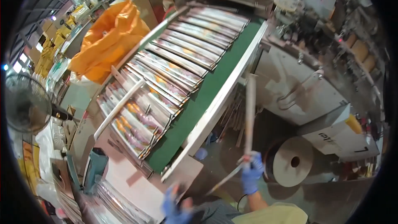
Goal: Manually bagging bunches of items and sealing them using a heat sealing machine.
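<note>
Far to the left of both hands stands a round fan [23, 103], and above it, well apart from the hands, lies a big orange plastic bag [108, 37]. Nearer, just left of the left hand, a stack of shiny flat packets [118, 205] rests beside a pale sheet of cardboard [137, 182].

The left hand [174, 207] wears a blue glove and is low in the view, at the near end of the green conveyor belt [207, 95]. It is blurred, so I cannot tell if its fingers are spread or closed, or if it touches something. Up and to the left of this hand, rows of long shiny packets [174, 64] lie side by side on the belt, and they reach far away from the person.

The right hand [251, 172], also in a blue glove, is to the right of the belt's white side rail [219, 99]. Its fingers are closed around a long pale stick [250, 112], which goes up from the hand almost upright. A thin rod also comes out of this fist, down and to the left.

Just right of the right hand lies a big roll of brown paper [292, 161]. Above it, further from the hand, is a grey machine [306, 87].
</note>
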`<state>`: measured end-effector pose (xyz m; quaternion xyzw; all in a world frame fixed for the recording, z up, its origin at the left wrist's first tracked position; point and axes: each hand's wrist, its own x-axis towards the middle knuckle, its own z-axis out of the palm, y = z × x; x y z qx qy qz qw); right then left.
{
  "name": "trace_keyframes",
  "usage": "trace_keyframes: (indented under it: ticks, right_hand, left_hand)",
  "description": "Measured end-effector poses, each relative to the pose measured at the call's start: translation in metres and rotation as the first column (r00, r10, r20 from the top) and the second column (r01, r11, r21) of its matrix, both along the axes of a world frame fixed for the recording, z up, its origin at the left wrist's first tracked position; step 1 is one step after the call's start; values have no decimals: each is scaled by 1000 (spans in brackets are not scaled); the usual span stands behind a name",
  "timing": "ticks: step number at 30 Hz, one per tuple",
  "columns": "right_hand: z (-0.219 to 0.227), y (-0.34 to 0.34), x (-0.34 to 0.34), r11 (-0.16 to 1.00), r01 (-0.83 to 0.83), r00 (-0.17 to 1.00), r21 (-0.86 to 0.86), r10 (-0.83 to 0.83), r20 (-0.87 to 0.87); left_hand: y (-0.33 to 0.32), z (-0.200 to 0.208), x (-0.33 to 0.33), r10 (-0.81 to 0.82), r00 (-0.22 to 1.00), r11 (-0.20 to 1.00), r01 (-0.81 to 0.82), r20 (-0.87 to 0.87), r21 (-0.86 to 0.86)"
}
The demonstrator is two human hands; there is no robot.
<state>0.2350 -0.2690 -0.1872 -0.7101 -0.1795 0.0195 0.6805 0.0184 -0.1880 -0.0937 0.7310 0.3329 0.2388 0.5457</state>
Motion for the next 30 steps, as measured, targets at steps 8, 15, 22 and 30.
trace_keyframes:
  ticks: [8,15,22,30]
  right_hand:
    - [143,23,-46,550,-816,458,-178,802,383]
    - [250,126,-89,257,-966,258,-31,966,-19]
    - [231,156,-185,482,-625,-295,-613,581,758]
    - [214,120,-258,113,-841,-170,-529,874,455]
  left_hand:
    - [19,52,16,3,918,902,170,398,-397]
    - [-10,77,-104,59,941,879,109,333,-464]
    - [-45,34,-183,321,919,940,-279,228,-198]
    - [-80,2,-208,519,749,801,-257,412,-541]
